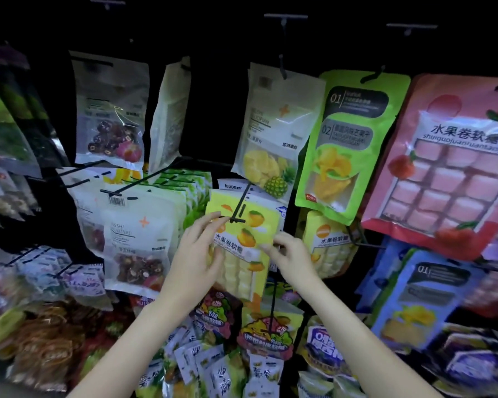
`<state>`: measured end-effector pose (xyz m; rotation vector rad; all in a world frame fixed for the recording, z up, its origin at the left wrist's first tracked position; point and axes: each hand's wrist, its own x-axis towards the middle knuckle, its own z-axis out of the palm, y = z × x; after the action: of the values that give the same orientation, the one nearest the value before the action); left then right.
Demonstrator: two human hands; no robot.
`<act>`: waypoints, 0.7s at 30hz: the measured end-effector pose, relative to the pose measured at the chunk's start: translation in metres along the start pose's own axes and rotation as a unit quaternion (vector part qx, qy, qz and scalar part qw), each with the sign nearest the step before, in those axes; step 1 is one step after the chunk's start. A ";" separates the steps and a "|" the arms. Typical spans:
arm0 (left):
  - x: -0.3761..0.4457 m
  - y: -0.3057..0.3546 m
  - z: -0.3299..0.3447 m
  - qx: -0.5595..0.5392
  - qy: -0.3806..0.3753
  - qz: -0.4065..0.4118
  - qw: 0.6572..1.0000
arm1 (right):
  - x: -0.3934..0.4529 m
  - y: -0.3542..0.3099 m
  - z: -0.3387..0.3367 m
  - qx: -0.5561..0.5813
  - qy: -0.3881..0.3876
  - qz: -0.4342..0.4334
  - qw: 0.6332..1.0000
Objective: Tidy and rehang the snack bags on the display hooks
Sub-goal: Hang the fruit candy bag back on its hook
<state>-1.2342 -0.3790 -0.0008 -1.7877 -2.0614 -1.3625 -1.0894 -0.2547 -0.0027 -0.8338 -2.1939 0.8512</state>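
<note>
1. Head view, centre of the frame: a yellow snack bag (243, 242) printed with orange fruit and pale sweet squares sits at the front of a black display hook (239, 206), whose crossbar tip lies over the bag's upper part. Whether the hook passes through the bag's hang hole cannot be told.
2. The left hand (197, 254) holds the bag's left edge, fingers curled over the front near the hook tip, thumb lower on the face.
3. The right hand (292, 252) pinches the bag's right edge at about mid height, fingers curled in toward the pack.
4. Both forearms rise from the bottom edge of the frame and converge on this bag.
5. Upper centre right: a white pineapple bag (276, 130) hangs from a hook, just beside a green mango bag (348, 147) on its right.
6. Far right: a large pink bag (454, 168) with squares hangs tilted, overlapping the green one's edge.
7. Left of centre: a white bag with dark dried fruit (138, 239) hangs just beside the left hand; a similar one (111, 110) hangs in the upper left.
8. Lower right: a blue bag (420, 297) hangs tilted.
9. Along the bottom, many small packets (210, 366) crowd together, blurred.
</note>
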 end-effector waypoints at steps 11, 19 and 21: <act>-0.036 0.017 0.048 -0.221 -0.128 -0.123 0.959 | -0.064 0.046 -0.047 0.320 0.182 0.160 0.916; -0.012 0.077 0.091 -0.151 -0.208 -0.028 0.966 | -0.088 0.065 -0.085 0.134 0.350 0.115 0.920; -0.002 0.088 0.095 -0.164 -0.207 -0.039 0.964 | -0.090 0.067 -0.095 0.047 0.319 0.076 0.944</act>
<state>-1.1162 -0.3256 -0.0103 -2.3244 -2.2228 -1.5359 -0.9443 -0.2486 -0.0252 -1.0645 -1.5256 0.6324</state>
